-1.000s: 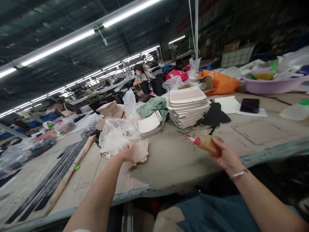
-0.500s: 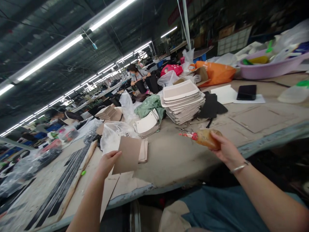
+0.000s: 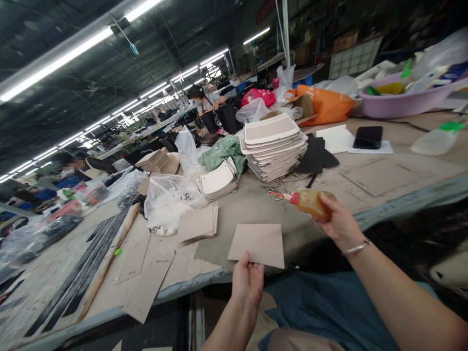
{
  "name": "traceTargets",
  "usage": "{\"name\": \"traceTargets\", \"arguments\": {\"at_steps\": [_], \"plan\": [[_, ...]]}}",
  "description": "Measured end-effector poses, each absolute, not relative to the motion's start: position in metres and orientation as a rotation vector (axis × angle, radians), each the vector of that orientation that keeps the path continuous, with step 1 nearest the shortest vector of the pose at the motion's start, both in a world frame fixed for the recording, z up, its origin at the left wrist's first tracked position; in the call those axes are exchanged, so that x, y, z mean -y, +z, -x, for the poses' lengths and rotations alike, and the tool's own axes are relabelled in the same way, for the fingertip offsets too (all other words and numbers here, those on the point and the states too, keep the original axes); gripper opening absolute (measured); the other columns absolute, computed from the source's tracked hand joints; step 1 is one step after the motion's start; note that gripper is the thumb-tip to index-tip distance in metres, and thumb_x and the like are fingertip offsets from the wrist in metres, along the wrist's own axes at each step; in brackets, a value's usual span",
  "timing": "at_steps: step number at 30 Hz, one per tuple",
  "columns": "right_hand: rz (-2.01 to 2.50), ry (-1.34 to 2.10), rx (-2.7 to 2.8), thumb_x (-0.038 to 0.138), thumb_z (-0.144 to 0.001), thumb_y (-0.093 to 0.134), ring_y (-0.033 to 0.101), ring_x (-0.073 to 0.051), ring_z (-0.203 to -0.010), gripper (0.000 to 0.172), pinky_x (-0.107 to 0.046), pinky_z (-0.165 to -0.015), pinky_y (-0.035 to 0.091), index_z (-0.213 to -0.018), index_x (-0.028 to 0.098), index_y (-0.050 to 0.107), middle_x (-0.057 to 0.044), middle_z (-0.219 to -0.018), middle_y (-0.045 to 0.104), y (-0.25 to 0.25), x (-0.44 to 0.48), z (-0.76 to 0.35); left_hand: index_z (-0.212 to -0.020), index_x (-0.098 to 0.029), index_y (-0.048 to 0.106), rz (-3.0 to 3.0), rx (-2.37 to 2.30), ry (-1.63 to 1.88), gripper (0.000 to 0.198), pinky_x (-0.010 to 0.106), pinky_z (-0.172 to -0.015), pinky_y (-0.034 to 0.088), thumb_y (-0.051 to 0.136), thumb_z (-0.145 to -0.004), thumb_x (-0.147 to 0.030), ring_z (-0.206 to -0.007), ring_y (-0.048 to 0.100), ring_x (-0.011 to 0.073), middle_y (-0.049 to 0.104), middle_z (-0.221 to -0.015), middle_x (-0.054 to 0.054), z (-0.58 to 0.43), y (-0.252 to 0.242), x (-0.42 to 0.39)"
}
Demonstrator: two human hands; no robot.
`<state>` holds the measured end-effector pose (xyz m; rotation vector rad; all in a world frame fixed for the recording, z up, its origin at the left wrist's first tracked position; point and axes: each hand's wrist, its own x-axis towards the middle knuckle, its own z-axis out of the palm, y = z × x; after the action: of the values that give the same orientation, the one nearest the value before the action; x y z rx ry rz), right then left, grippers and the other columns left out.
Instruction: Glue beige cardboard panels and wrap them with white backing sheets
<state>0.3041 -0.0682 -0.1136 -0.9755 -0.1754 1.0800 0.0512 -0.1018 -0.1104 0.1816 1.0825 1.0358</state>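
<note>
Pinched at its near edge, a square grey-beige cardboard piece (image 3: 258,243) is in my left hand (image 3: 248,280), thumb on top and fingers beneath, over the table's front. My right hand (image 3: 338,219) is wrapped round a squeeze bottle (image 3: 312,204) of amber stuff, probably glue, with a red-wrapped nozzle pointing left. Just beyond the nozzle lies a pair of scissors (image 3: 274,192), partly hidden by it. To the left of the held card rests a small stack of similar cardboard pieces (image 3: 197,223). Behind stands a tall stack of curved white-topped boards (image 3: 272,146).
A shorter stack of white curved pieces (image 3: 217,179) sits beside a white plastic bag (image 3: 171,202). Black pieces (image 3: 314,156), a phone (image 3: 368,137) and a purple basin (image 3: 398,105) are to the right. Long dark strips (image 3: 84,268) lie left. Another person (image 3: 208,102) works farther back.
My left hand has moved right, carrying one cardboard piece from beside the small stack to the table's front middle. My right hand still holds the bottle in nearly the same place.
</note>
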Motion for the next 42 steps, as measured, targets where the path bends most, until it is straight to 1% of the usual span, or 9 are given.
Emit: {"name": "traceTargets", "arguments": {"at_steps": [5,9,13,15,19,24,32,36,42], "plan": [[0.959,1.096,0.216,0.033,-0.057,0.078,0.060,-0.015,-0.071,0.034,-0.019,-0.047,0.044,-0.086,0.024,0.063,0.002,-0.086,0.066,-0.114,0.070,-0.304,-0.094,-0.007,0.062,-0.331,-0.923,0.506,0.031,0.029,-0.077,0.052,0.053,-0.084,-0.035,-0.088,0.066,0.0213,0.066,-0.092,0.017,-0.064,-0.099,0.118],[0.939,1.086,0.227,0.034,-0.057,0.079,0.060,-0.015,-0.073,0.035,-0.020,-0.051,0.046,-0.087,0.024,0.062,0.002,-0.085,0.065,-0.113,0.071,-0.304,-0.084,-0.014,0.068,-1.087,-1.020,0.320,0.037,0.036,-0.074,0.051,0.060,-0.076,-0.049,-0.077,0.064,0.0232,0.067,-0.082,0.013,-0.053,-0.093,0.120],[0.940,1.085,0.238,0.034,-0.057,0.079,0.060,-0.016,-0.072,0.035,-0.021,-0.051,0.046,-0.086,0.024,0.062,0.002,-0.083,0.064,-0.110,0.073,-0.304,-0.105,-0.028,0.067,-1.999,-1.076,0.530,0.040,0.048,-0.105,0.030,0.071,-0.067,-0.039,-0.116,0.045,0.0318,0.057,-0.119,0.011,-0.041,-0.094,0.099],[0.958,1.068,0.247,0.033,-0.056,0.080,0.060,-0.016,-0.073,0.037,-0.021,-0.052,0.047,-0.086,0.024,0.062,0.002,-0.083,0.064,-0.109,0.074,-0.303,-0.114,-0.030,0.062,-2.208,-1.080,0.510,0.048,0.053,-0.108,0.022,0.071,-0.068,-0.036,-0.125,0.034,0.0345,0.047,-0.133,0.010,-0.038,-0.100,0.085],[0.956,1.041,0.282,0.030,-0.054,0.082,0.059,-0.014,-0.073,0.039,-0.021,-0.057,0.048,-0.087,0.025,0.060,0.004,-0.082,0.063,-0.109,0.074,-0.299,-0.114,-0.029,0.062,-2.368,-1.121,0.392,0.038,0.055,-0.102,0.028,0.062,-0.077,-0.034,-0.122,0.036,0.0350,0.046,-0.132,0.012,-0.041,-0.116,0.069],[1.030,0.899,0.430,0.035,-0.056,0.081,0.057,-0.013,-0.073,0.041,-0.023,-0.065,0.048,-0.087,0.025,0.056,0.005,-0.082,0.059,-0.113,0.070,-0.290,-0.112,-0.027,0.062,-2.305,-1.189,0.568,0.033,0.052,-0.104,0.027,0.057,-0.081,-0.035,-0.121,0.038,0.0336,0.048,-0.128,0.012,-0.059,-0.131,0.067],[1.426,0.465,1.057,0.040,-0.071,0.068,0.054,-0.018,-0.083,0.035,-0.032,-0.081,0.042,-0.099,0.024,0.054,-0.001,-0.094,0.057,-0.127,0.071,-0.261,-0.109,-0.023,0.063,-2.453,-1.151,0.622,0.029,0.045,-0.104,0.032,0.053,-0.084,-0.033,-0.120,0.040,0.0285,0.053,-0.120,0.012,-0.020,-0.131,0.076],[1.425,0.248,1.323,0.038,-0.076,0.063,0.052,-0.021,-0.084,0.026,-0.035,-0.079,0.043,-0.095,0.023,0.054,-0.003,-0.090,0.054,-0.127,0.068,-0.245,-0.108,-0.023,0.063,-2.500,-1.146,0.689,0.025,0.042,-0.095,0.041,0.050,-0.086,-0.026,-0.105,0.049,0.0234,0.058,-0.109,0.010,0.019,-0.138,0.072],[1.311,0.109,1.569,0.034,-0.081,0.059,0.050,-0.021,-0.083,0.018,-0.036,-0.074,0.044,-0.091,0.022,0.050,-0.005,-0.087,0.052,-0.125,0.062,-0.220,-0.109,-0.021,0.062,-2.566,-1.140,0.725,0.026,0.040,-0.089,0.044,0.048,-0.087,-0.022,-0.101,0.048,0.0221,0.055,-0.108,0.010,0.028,-0.145,0.063]]}}
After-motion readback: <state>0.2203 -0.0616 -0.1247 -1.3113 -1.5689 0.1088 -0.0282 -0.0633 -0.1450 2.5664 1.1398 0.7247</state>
